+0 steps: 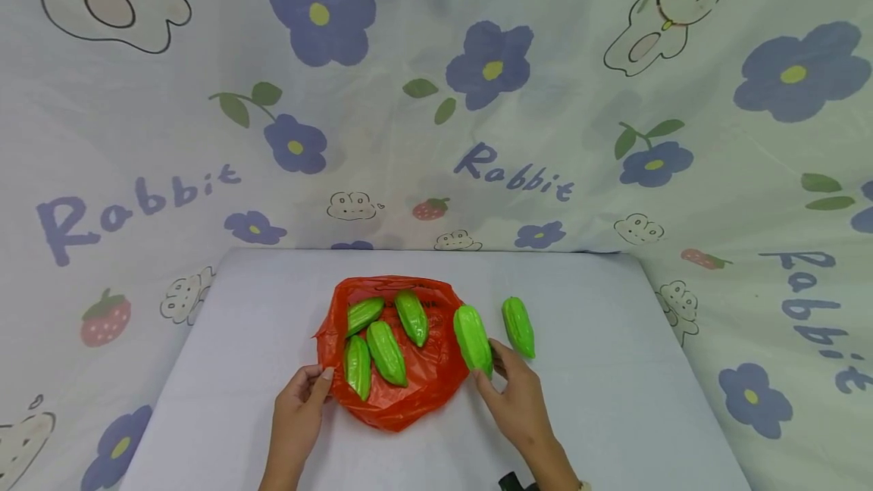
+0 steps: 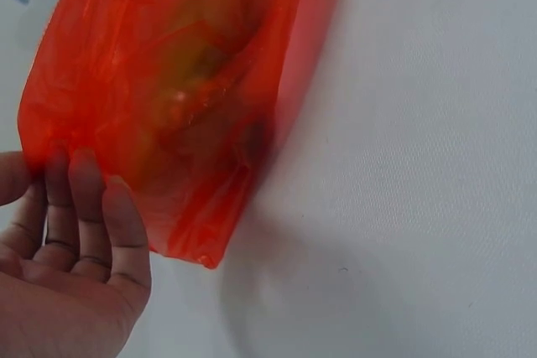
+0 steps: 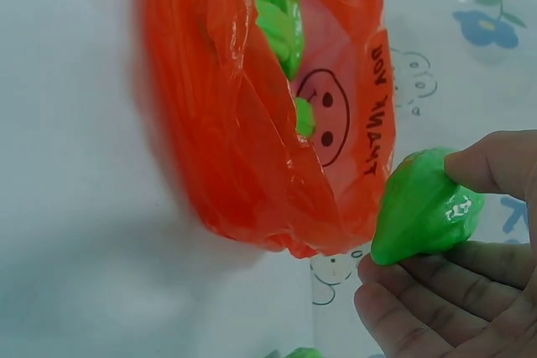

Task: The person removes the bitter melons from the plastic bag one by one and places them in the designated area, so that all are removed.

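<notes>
My right hand [image 1: 514, 392] grips a glossy green ridged vegetable [image 1: 472, 336], shaped like a bitter melon, at the right rim of an open red plastic bag [image 1: 426, 396]. In the right wrist view, the thumb lies on one side of this vegetable [image 3: 428, 203] and the fingers on the other. My left hand [image 1: 300, 398] pinches the bag's left edge between thumb and fingers. The left wrist view shows those fingertips behind the thin red film [image 2: 193, 215]. Several similar vegetables [image 1: 386, 354] lie inside the bag.
One more green vegetable [image 1: 518, 326] lies on the white table [image 1: 600, 377] to the right of the bag. Behind the table hangs a cloth [image 1: 395, 142] printed with rabbits and flowers. A small black object [image 1: 511, 482] shows by the right forearm.
</notes>
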The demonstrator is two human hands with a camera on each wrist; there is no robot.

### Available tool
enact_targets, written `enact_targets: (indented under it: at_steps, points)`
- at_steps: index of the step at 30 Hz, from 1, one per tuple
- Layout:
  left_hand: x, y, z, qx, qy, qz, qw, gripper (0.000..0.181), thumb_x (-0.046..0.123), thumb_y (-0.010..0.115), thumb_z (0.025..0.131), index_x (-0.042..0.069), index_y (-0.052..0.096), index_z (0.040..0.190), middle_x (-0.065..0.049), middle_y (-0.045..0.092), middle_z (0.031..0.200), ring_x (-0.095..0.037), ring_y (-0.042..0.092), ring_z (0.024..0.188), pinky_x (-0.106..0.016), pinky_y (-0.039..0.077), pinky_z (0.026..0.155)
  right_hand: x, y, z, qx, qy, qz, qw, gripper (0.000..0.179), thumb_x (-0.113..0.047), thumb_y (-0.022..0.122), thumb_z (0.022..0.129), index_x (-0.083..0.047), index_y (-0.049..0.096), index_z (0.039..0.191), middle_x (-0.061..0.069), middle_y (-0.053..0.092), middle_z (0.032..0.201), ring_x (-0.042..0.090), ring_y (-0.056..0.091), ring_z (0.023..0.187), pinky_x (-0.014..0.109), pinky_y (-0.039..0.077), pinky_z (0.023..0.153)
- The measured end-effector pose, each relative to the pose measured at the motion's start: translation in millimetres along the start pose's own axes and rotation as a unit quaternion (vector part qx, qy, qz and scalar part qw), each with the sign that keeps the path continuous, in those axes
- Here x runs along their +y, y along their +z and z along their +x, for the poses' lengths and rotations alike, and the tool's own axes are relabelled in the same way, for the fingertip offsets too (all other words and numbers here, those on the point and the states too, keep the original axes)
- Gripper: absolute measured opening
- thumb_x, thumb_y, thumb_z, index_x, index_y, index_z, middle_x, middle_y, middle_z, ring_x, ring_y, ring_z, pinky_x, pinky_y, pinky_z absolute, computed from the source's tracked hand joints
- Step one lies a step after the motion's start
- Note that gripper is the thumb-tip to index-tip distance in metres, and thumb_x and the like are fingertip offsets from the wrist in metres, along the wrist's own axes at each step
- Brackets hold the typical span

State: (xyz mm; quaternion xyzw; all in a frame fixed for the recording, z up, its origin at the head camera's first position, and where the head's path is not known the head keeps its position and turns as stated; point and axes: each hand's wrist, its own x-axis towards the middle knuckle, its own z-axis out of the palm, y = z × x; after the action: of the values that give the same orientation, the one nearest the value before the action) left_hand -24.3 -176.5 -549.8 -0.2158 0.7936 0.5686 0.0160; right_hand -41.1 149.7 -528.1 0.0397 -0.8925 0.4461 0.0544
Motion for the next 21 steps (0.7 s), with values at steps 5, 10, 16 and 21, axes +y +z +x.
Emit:
enact_targets:
  at_steps: [5, 10, 16, 21]
  points:
    - [0.2, 0.5, -0.7, -0.001, -0.001, -0.001, 1.0000, 0.040, 0.037, 0.059, 0.109, -0.001, 0.064, 0.123, -0.013, 0.069, 0.110, -0.010, 0.065, 0.090, -0.026, 0.060, 0.081, 1.9, -4.4, -3.1, 0.005, -0.001, -0.014, 0.9999, 0.056, -0.011, 0.081, 0.093, 0.000, 0.057, 0.143, 0.007, 0.068, 0.129, 0.021, 0.066, 0.119, 0.037, 0.057, 0.098]
    - [0.2, 1.0, -1.1, 0.000, -0.002, 0.002, 1.0000, 0.041, 0.036, 0.058, 0.109, -0.001, 0.064, 0.123, -0.013, 0.069, 0.111, -0.011, 0.065, 0.090, -0.026, 0.060, 0.081, 3.5, -6.5, -4.9, 0.013, -0.004, -0.017, 0.9998, 0.056, -0.010, 0.081, 0.092, 0.001, 0.058, 0.141, 0.007, 0.068, 0.128, 0.020, 0.067, 0.118, 0.038, 0.057, 0.098]
    - [-1.3, 2.1, -0.1, -0.004, -0.010, 0.005, 0.9999, 0.044, 0.041, 0.057, 0.109, 0.000, 0.064, 0.124, -0.013, 0.069, 0.112, -0.012, 0.066, 0.092, -0.027, 0.060, 0.082, 4.0, -6.7, -6.5, 0.017, -0.002, -0.026, 0.9995, 0.057, -0.010, 0.081, 0.092, 0.002, 0.058, 0.142, 0.009, 0.068, 0.129, 0.021, 0.067, 0.118, 0.037, 0.057, 0.098]
    - [-2.0, 2.6, 0.8, -0.003, -0.012, 0.008, 0.9999, 0.046, 0.043, 0.058, 0.108, 0.001, 0.063, 0.125, -0.013, 0.069, 0.114, -0.011, 0.066, 0.092, -0.027, 0.060, 0.082, 4.7, -9.0, -7.7, 0.024, -0.004, -0.033, 0.9992, 0.057, -0.011, 0.082, 0.091, 0.002, 0.058, 0.142, 0.009, 0.068, 0.130, 0.022, 0.067, 0.118, 0.037, 0.057, 0.097]
